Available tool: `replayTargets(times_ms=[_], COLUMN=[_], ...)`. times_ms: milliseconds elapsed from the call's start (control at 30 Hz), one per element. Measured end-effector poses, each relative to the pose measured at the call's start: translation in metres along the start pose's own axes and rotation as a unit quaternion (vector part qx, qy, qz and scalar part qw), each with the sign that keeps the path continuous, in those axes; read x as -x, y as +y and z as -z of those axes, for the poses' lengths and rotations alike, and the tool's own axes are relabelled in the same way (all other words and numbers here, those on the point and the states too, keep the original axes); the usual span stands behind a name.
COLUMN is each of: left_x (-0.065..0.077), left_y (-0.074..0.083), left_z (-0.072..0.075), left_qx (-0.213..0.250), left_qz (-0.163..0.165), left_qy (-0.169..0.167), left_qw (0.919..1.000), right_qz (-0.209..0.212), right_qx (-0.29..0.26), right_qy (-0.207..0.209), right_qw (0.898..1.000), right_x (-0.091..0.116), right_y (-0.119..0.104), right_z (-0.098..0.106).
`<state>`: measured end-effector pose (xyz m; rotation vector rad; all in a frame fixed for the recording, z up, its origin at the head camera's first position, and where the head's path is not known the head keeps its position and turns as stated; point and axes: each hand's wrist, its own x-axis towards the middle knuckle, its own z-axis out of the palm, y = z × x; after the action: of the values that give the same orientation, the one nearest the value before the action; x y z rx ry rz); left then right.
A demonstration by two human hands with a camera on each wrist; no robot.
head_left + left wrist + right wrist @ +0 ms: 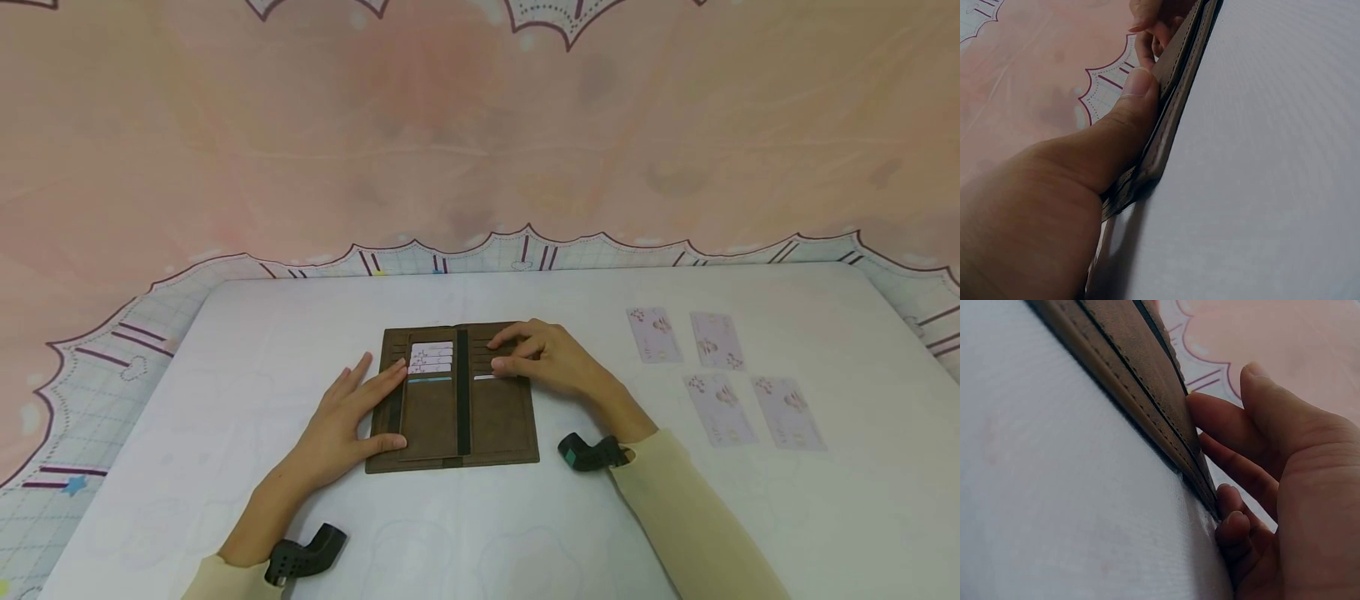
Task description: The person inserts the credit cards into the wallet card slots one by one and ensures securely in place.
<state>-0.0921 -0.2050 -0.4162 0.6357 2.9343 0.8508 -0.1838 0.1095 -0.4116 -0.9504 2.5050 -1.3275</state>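
An open brown wallet (498, 429) lies on the table with a dark band down its middle. White cards (431, 358) with printed edges sit stacked in its left panel's slots, a blue edge below them. My left hand (345, 425) rests spread on the left panel, thumb (1138, 84) on the wallet's near part. Over the upper slots of the right panel is my right hand (558, 358), its index finger (1216, 415) touching the leather and its thumb raised off it. A thin white edge (485, 377) shows in a slot just below that thumb.
Several pale printed cards (720, 408) lie flat in two rows on the right side of the white table (225, 358). A patterned pinkish cloth (450, 150) hangs behind the table's far edge. Each wrist carries a black camera mount (307, 557).
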Motion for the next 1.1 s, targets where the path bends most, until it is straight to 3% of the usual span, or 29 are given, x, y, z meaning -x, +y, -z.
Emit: replayTargets(times_ms=[233,533,1100], left_x=[0.0006,0.0018,0.0003], left_y=[0.0001,-0.0015,-0.0028], left_z=[0.0013,-0.0008,-0.0013], left_qx=[0.002,0.002,0.0], left_qz=[-0.004,-0.004,-0.011], left_qy=[0.003,0.002,0.007], left_qw=[1.0,1.0,0.9999], right_qz=[-0.005,-0.05,-0.074], right_qx=[-0.002,0.01,0.016], right_qy=[0.016,0.057,0.049], right_qw=[1.0,0.997,0.996], right_x=[-0.0011,-0.0016,-0.0013], right_y=[-0.0011,-0.0053,-0.005], right_z=[-0.0012,-0.0038,0.0])
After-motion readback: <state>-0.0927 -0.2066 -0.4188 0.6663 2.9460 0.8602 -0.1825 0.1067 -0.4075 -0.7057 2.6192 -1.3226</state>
